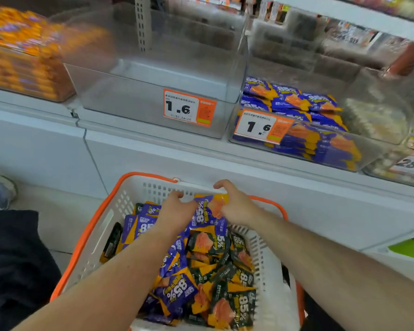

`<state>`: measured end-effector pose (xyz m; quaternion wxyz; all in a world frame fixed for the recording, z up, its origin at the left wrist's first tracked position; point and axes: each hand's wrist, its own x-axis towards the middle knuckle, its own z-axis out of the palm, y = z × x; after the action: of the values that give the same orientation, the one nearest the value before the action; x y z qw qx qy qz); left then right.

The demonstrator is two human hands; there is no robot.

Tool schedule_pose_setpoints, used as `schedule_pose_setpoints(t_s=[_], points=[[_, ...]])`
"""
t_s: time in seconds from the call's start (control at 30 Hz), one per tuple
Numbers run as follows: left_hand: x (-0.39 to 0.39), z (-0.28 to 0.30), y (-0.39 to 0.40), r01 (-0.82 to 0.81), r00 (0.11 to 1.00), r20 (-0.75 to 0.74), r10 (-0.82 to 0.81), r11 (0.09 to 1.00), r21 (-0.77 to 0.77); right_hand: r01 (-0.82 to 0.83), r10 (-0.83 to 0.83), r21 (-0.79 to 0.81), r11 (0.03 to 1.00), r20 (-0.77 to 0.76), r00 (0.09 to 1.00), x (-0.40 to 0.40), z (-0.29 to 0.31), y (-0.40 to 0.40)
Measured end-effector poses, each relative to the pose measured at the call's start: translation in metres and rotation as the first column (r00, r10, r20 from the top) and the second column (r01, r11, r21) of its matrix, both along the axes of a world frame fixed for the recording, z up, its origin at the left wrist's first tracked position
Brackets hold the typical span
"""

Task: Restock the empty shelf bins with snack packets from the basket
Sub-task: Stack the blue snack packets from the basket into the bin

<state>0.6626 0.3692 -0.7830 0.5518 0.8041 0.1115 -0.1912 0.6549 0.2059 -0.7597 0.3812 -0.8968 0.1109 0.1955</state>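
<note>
Progress: judging by the shelf, restocking is partly done. The clear bin [153, 91] at 12 o'clock holds nothing, while the neighbouring bin [304, 130] at 2 o'clock carries a layer of purple packets and has room above them.

What is left: the basket [120, 206] at 6 o'clock is heaped with packets, so most of the load seems not yet shelved.

Left hand [175, 211]: reaches into the far end of the basket, fingers curled down over a bunch of purple packets [203, 216]. It appears to grip their left edge, though the fingertips are hidden.

Right hand [234, 206]: meets the same bunch from the 3 o'clock side, with fingers bent round its orange-printed end and the thumb hooked up near the basket rim.

Task packets: the gripped bunch sits against the basket's far wall, low inside it and not lifted toward the shelf.

Packet material: glossy printed film pouches, flat and roughly rectangular. Some are purple with orange, others dark green with orange. They are slippery-looking and lie loosely at all angles.

Basket: white perforated plastic walls with an orange rim and handle, rigid.

Bins: transparent hard plastic with sloped fronts, each bearing an orange price tag [189, 108] on its front face.

Far left, 10 o'clock: a blurred bin of orange packets [22, 56], looking full.

Shelf: smooth white panels.
</note>
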Motion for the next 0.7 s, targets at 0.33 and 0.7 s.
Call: schedule_pose_setpoints(t_s=[0.33,0.7], points=[[0.010,0.080,-0.005,-0.100,0.976,0.120,0.183,0.860,-0.500,-0.050,-0.022,0.193,0.980,0.354,0.935,-0.020,0.117,-0.015],[0.056,0.160,-0.027,0.024,0.630,0.776,0.030,0.998,-0.059,0.175,-0.439,0.464,0.868,0.554,0.707,0.000,0.165,-0.039]])
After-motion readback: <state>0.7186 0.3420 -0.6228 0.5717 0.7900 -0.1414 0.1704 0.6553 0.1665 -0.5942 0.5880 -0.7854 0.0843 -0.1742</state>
